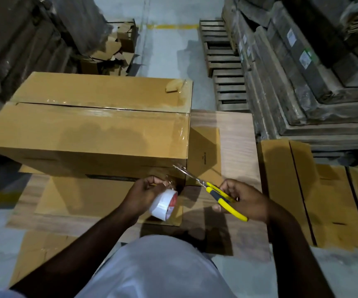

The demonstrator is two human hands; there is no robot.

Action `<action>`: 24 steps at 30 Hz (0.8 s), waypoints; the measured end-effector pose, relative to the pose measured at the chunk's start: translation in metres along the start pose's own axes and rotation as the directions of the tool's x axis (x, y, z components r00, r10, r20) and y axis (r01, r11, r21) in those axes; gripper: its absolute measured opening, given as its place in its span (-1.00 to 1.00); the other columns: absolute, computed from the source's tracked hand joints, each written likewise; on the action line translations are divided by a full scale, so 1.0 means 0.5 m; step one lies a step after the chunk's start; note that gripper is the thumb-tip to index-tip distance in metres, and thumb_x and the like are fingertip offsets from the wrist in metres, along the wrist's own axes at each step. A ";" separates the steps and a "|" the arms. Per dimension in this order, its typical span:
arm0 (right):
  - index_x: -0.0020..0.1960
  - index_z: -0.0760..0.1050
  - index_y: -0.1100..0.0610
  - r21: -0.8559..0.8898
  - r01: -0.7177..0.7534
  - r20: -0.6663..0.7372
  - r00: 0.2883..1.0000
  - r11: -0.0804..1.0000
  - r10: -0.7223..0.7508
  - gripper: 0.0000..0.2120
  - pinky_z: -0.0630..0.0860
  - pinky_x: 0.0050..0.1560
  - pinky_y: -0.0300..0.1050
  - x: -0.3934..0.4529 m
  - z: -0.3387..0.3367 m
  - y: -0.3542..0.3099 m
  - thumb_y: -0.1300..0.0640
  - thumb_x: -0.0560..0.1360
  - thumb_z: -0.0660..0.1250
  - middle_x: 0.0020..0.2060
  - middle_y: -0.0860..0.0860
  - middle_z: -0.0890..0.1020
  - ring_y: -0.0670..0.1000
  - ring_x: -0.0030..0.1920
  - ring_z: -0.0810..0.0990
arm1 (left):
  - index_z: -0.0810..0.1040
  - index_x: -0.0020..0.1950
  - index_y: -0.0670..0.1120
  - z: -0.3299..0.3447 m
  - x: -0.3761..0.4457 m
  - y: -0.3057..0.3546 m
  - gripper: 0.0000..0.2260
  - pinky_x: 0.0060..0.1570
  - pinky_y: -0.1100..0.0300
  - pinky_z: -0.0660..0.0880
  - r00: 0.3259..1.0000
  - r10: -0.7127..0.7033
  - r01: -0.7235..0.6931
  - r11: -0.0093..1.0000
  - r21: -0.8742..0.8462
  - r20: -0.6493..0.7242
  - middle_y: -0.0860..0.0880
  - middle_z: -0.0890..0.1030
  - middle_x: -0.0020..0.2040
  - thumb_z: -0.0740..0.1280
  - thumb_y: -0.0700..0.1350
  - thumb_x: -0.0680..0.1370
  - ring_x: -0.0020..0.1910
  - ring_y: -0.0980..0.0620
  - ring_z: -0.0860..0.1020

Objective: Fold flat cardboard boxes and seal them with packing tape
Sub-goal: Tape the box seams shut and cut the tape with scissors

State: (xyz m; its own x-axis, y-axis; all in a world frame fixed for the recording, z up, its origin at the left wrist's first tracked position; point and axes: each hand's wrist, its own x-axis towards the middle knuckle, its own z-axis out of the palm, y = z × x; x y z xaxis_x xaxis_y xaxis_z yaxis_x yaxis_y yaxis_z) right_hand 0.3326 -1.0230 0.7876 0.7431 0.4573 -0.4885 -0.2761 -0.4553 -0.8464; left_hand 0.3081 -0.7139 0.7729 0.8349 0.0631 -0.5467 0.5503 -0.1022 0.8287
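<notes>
Two hands busy: my left hand (146, 190) grips the tape roll (163, 204) beside the box (92, 134) (seam already taped), my right hand (241, 201) grips scissors (214, 191), ready to snip the strip.

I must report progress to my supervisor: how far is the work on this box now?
Done: the box is folded and clear tape covers its top seam. In hand: the left hand holds the tape roll at the box's near corner, while the right hand brings scissors to the strip. Left: cutting, then the flat cardboard nearby.
</notes>
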 end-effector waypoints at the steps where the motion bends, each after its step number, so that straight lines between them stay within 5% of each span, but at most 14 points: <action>1: -0.04 0.47 0.24 0.048 0.006 -0.016 1.000 0.999 -0.005 -0.67 0.40 -0.21 -0.33 -0.012 0.013 0.013 0.30 0.41 0.63 -0.36 -0.24 0.60 -0.25 -0.31 0.50 | 0.69 0.01 -0.17 0.000 0.002 0.000 -0.87 -0.21 0.13 0.55 1.000 0.006 -0.006 1.000 0.003 -0.001 -0.07 0.72 -0.15 0.45 -0.11 0.61 -0.19 0.00 0.66; 3: 0.06 0.51 0.28 0.070 0.011 -0.018 1.000 0.997 -0.009 -0.62 0.43 -0.14 -0.31 -0.030 0.041 0.032 0.28 0.39 0.64 -0.26 -0.25 0.62 -0.23 -0.23 0.53 | 0.70 -0.01 -0.14 0.002 0.004 0.000 -0.89 -0.22 0.12 0.55 1.000 0.006 -0.006 1.000 -0.007 0.000 -0.07 0.73 -0.13 0.46 -0.10 0.60 -0.18 -0.01 0.67; 6: 0.14 0.56 0.00 -0.011 0.043 0.008 0.999 0.999 -0.043 -0.55 0.48 -0.10 -0.25 -0.040 0.078 0.031 -0.01 0.37 0.69 -0.16 -0.19 0.63 -0.17 -0.14 0.56 | 0.69 -0.02 -0.13 0.008 0.005 0.006 -0.91 -0.29 0.14 0.56 1.000 0.015 -0.015 1.000 -0.021 0.004 -0.06 0.73 -0.15 0.44 -0.12 0.61 -0.21 -0.02 0.68; 11: 0.17 0.51 -0.17 -0.244 -0.111 -0.003 0.993 0.963 0.114 -0.42 0.60 -0.02 -0.05 -0.003 0.090 0.037 -0.41 0.28 0.57 -0.03 -0.17 0.68 -0.06 0.01 0.66 | 0.66 0.04 -0.21 -0.008 0.013 0.007 -0.91 -0.34 0.24 0.56 0.999 0.035 -0.036 0.998 0.053 0.010 -0.09 0.73 -0.12 0.38 -0.21 0.64 -0.25 0.06 0.68; 17: 0.09 0.62 -0.01 -0.104 -0.108 -0.066 0.993 0.989 0.101 -0.67 0.53 -0.16 -0.12 -0.018 0.053 0.126 -0.13 0.44 0.59 -0.06 -0.03 0.74 -0.02 -0.10 0.69 | 0.66 0.02 -0.25 -0.038 0.011 -0.013 -0.86 -0.26 0.23 0.50 0.997 0.077 -0.074 0.990 0.124 -0.024 -0.09 0.71 -0.14 0.41 -0.18 0.64 -0.24 0.13 0.63; 21: 0.01 0.65 0.06 0.069 -0.074 -0.310 0.946 0.995 0.092 -0.55 0.49 -0.21 -0.13 -0.034 0.044 0.193 -0.27 0.37 0.57 -0.21 0.00 0.70 -0.03 -0.21 0.62 | 0.67 0.03 -0.25 -0.039 0.006 -0.017 -0.84 -0.28 0.24 0.54 0.997 0.070 -0.067 0.995 0.074 -0.032 -0.07 0.72 -0.13 0.42 -0.13 0.63 -0.23 0.09 0.66; 24: 0.02 0.62 -0.08 -0.013 -0.284 -0.547 0.805 0.959 0.231 -0.57 0.62 -0.13 0.01 0.018 0.065 0.270 -0.41 0.43 0.45 -0.21 -0.04 0.71 -0.02 -0.21 0.69 | 0.71 0.02 -0.16 -0.031 0.006 -0.013 -0.86 -0.19 0.09 0.56 0.997 0.066 -0.065 0.997 0.040 -0.040 -0.10 0.75 -0.07 0.45 -0.09 0.60 -0.16 0.00 0.68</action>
State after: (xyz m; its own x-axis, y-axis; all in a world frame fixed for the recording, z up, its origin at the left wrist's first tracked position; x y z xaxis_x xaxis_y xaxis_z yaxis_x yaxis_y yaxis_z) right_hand 0.2822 -1.0556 0.6618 0.8675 -0.1551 -0.4725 -0.4680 -0.5761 -0.6701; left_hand 0.3070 -0.6976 0.7675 0.8691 0.0954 -0.4853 0.4944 -0.1453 0.8570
